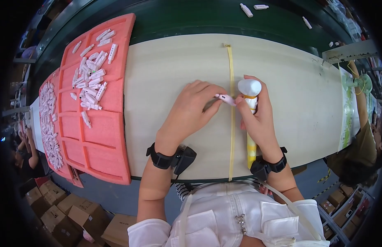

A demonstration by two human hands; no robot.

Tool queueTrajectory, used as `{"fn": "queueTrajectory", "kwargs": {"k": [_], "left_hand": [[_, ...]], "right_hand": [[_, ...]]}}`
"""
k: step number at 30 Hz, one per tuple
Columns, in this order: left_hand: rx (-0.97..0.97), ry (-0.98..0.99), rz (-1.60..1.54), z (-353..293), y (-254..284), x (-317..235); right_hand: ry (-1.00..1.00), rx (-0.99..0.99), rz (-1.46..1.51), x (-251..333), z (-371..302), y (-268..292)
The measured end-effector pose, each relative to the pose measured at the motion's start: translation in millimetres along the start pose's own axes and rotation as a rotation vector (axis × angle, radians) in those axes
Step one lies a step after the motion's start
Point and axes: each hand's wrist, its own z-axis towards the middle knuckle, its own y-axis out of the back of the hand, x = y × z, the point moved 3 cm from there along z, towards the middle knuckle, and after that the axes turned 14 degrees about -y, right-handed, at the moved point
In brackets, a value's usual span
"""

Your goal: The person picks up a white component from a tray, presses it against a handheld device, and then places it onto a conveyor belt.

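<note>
My left hand point(192, 108) pinches one end of a small white-pink plastic device point(226, 99) with a dark slot in its side. The fingers of my right hand point(261, 117) are wrapped round a mallet-like tool with a rounded white head point(249, 87) and a taped white and yellow handle point(251, 150). My right thumb comes up to the other end of the small device, close beside the tool's head. Both hands are above the pale work table point(178, 57), around a yellow strip point(231, 136) running across it.
Pink compartmented foam trays point(102, 142) at the left hold many similar devices point(92, 82). A few more lie on the dark green conveyor point(182, 20) behind. A small green fan point(364, 83) is at the right, near another person's arm point(361, 99). Cardboard boxes point(82, 210) stand low at the left.
</note>
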Motion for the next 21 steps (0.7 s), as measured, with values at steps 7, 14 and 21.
{"fn": "queueTrajectory", "kwargs": {"k": [7, 14, 21], "left_hand": [[-0.115, 0.226, -0.277, 3, 1, -1], [-0.234, 0.233, -0.325, 6, -3, -4], [-0.167, 0.070, 0.095, 0, -3, 6]], "right_hand": [[0.009, 0.022, 0.049, 2, -2, 1], [0.026, 0.062, 0.022, 0, -3, -1], [0.024, 0.127, -0.038, 3, -9, -3]]}}
